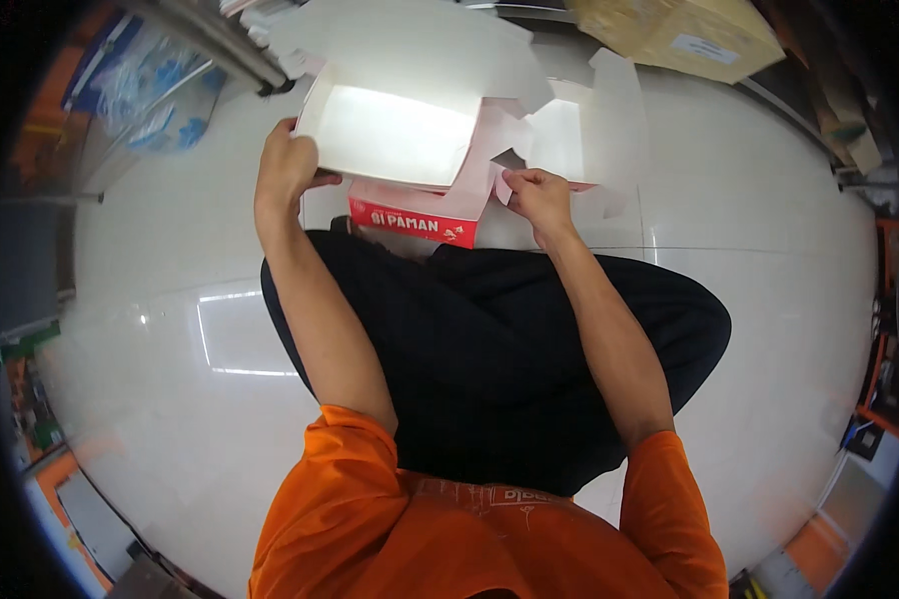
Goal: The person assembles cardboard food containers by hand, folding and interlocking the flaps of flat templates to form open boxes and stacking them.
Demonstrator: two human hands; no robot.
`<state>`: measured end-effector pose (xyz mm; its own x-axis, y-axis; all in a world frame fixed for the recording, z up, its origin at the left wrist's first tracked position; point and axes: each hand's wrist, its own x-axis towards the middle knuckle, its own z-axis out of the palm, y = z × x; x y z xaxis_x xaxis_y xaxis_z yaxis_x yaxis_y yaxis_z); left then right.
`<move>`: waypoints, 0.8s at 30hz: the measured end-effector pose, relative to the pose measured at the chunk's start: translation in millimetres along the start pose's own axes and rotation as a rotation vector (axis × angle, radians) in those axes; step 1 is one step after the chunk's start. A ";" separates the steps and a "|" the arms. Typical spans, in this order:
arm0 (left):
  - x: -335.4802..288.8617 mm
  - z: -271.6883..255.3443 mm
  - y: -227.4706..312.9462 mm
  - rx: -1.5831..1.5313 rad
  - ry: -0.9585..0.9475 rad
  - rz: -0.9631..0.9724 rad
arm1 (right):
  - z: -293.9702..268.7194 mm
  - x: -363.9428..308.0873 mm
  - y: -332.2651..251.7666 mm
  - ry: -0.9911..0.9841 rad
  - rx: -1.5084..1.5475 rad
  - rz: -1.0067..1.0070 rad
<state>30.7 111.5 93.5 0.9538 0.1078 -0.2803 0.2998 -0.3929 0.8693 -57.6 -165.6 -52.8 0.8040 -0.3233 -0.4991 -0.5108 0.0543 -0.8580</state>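
Note:
An open cardboard box (400, 125), white inside, is tilted in front of my crossed legs with its lid flap raised on the far side. My left hand (288, 168) is closed round the box's near left corner, its fingertips hidden beneath. Under it sits a red printed box (410, 215), its front facing me. My right hand (539, 200) pinches a pale cardboard flap (502, 188) at the right, between thumb and fingers. Beyond that hand another open white box (559, 140) lies with its flaps spread; I cannot tell which box the pinched flap belongs to.
A brown taped carton (684, 35) stands at the far right. At the far left are metal legs (210, 40) and a clear plastic bag (165, 95) with blue bits. Shiny pale floor tiles (170, 270) surround my legs; shelving lines both sides.

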 end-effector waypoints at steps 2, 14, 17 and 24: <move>-1.2 -2.2 -0.4 0.007 0.012 -0.022 | 4.6 -11.7 -4.9 -0.063 0.302 0.121; -3.5 -1.9 -1.8 0.160 -0.068 -0.101 | 2.7 -30.9 -38.0 -0.082 0.530 0.172; -4.5 6.6 3.3 0.203 -0.121 -0.129 | 1.0 -30.3 -36.6 -0.084 0.457 0.171; 1.7 12.3 -2.6 0.282 -0.122 -0.144 | 11.3 -30.2 -19.8 -0.103 0.275 0.199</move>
<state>31.4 101.4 85.7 0.8877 0.0773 -0.4539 0.3991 -0.6206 0.6750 -68.4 -146.3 -22.1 0.7308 -0.1846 -0.6572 -0.5704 0.3638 -0.7364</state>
